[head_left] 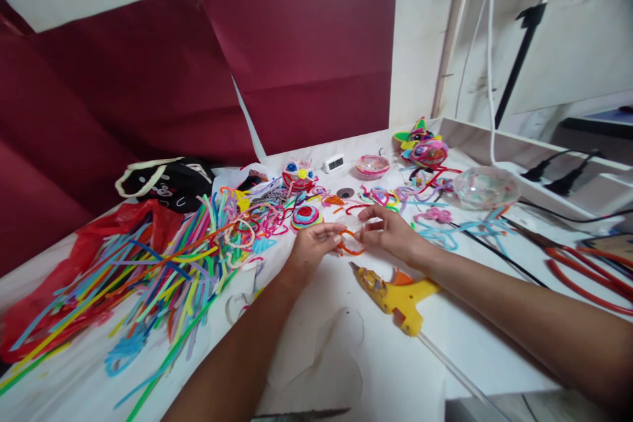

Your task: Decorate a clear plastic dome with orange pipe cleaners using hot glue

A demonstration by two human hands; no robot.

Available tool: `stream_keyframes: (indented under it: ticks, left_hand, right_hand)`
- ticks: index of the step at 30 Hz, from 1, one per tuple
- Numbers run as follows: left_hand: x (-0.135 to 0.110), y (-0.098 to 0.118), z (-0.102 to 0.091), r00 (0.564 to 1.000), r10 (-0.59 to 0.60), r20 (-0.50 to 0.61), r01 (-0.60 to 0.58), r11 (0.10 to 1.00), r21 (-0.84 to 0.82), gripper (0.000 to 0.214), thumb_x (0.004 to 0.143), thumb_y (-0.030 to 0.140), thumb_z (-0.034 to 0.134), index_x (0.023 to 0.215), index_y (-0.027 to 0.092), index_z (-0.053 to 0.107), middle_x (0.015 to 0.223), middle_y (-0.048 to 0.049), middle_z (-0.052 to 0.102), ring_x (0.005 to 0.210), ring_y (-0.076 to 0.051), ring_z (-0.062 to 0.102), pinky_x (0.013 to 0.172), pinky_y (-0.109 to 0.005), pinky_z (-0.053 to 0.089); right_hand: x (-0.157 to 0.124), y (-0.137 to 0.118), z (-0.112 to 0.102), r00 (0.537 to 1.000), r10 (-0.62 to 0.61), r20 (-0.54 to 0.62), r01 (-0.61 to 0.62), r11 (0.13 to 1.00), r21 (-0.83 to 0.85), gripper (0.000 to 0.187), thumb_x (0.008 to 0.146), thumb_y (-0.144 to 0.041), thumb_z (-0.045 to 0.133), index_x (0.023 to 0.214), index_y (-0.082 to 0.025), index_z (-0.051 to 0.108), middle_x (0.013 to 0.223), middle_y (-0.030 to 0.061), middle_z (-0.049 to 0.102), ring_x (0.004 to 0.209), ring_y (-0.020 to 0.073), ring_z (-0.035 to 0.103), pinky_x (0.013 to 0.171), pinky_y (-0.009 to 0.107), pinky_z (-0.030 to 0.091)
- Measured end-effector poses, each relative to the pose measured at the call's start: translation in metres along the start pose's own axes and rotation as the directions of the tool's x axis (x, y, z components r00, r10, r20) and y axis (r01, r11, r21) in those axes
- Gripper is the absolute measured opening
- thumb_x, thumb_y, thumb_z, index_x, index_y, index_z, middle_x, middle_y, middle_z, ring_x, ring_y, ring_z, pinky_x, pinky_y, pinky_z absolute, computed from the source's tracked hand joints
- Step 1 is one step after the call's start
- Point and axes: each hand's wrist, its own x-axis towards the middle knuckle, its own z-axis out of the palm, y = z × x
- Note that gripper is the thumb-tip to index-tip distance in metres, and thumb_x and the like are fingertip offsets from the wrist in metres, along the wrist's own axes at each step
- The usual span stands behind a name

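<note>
My left hand [312, 245] and my right hand [390, 231] meet over the middle of the white table [386, 369]. Between their fingertips is a small clear plastic piece with an orange pipe cleaner [351, 247] curled round it. Both hands pinch it, fingers closed on it. A yellow glue gun [395, 293] lies on the table just below my right wrist, its nozzle pointing towards my hands.
A big heap of coloured pipe cleaners [163, 264] on a red plastic bag [74, 257] fills the left. Finished pipe-cleaner shapes, a pink bowl [372, 165], a clear dome [484, 186], a small white clock [334, 163], a black bag [171, 183] and red-handled pliers [583, 267] lie around.
</note>
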Motion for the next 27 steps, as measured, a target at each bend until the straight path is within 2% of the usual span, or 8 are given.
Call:
stream_keyframes:
  ticks: [4,8,11,23,27]
  left_hand:
    - [-0.0009,0.0009,-0.0002,0.999,0.014,0.03,-0.014,1.0,0.0,0.037,0.062,0.027,0.077,0.095,0.012,0.066,0.065,0.0001,0.063,0.055,-0.01,0.059,0.059,-0.023,0.048]
    - [-0.0011,0.0004,-0.0017,0.999,0.006,0.047,-0.006,1.0,-0.017,0.055,0.064,0.027,0.077,0.113,0.016,0.057,0.069,0.0013,0.062,0.057,-0.01,0.06,0.061,-0.025,0.05]
    - [-0.0012,0.0006,-0.0019,0.999,0.007,0.053,-0.005,0.999,-0.037,0.065,0.063,0.027,0.077,0.122,0.017,0.05,0.07,0.0017,0.062,0.057,-0.01,0.059,0.061,-0.026,0.05]
    - [-0.0006,0.0031,-0.0011,0.998,-0.003,0.064,0.006,0.999,-0.051,0.086,0.06,0.028,0.078,0.133,0.016,0.034,0.064,0.0049,0.058,0.054,-0.01,0.058,0.056,-0.023,0.048]
    - [0.0001,0.0009,-0.0022,0.998,0.01,0.066,-0.007,0.999,-0.041,0.086,0.062,0.027,0.077,0.134,0.017,0.032,0.067,0.0034,0.06,0.054,-0.01,0.059,0.056,-0.022,0.048]
  right_hand:
    - [0.0001,0.0005,-0.0003,1.0,-0.025,-0.014,0.025,1.0,-0.001,0.037,0.06,-0.031,0.069,0.091,-0.022,0.051,0.079,-0.0011,0.059,0.078,0.0169,0.056,0.06,0.027,0.046]
    - [-0.0003,-0.0005,-0.0002,1.0,0.029,-0.003,-0.029,0.999,0.015,0.041,0.059,-0.031,0.069,0.094,-0.022,0.05,0.078,-0.0015,0.058,0.069,0.0156,0.056,0.057,0.027,0.045]
    - [0.0002,-0.002,-0.0006,1.0,0.025,0.0,-0.025,1.0,0.015,0.041,0.058,-0.031,0.07,0.094,-0.022,0.05,0.078,-0.0018,0.057,0.066,0.0147,0.056,0.055,0.027,0.045]
    - [-0.0023,-0.0049,-0.0019,0.999,0.032,0.025,-0.033,0.998,0.044,0.041,0.058,-0.029,0.07,0.094,-0.023,0.05,0.077,-0.0011,0.059,0.066,0.0164,0.058,0.054,0.028,0.047]
    - [-0.0018,-0.0057,-0.0025,0.999,0.025,0.02,-0.026,0.999,0.031,0.04,0.059,-0.027,0.069,0.094,-0.023,0.05,0.078,-0.0009,0.06,0.068,0.0167,0.059,0.056,0.028,0.048]
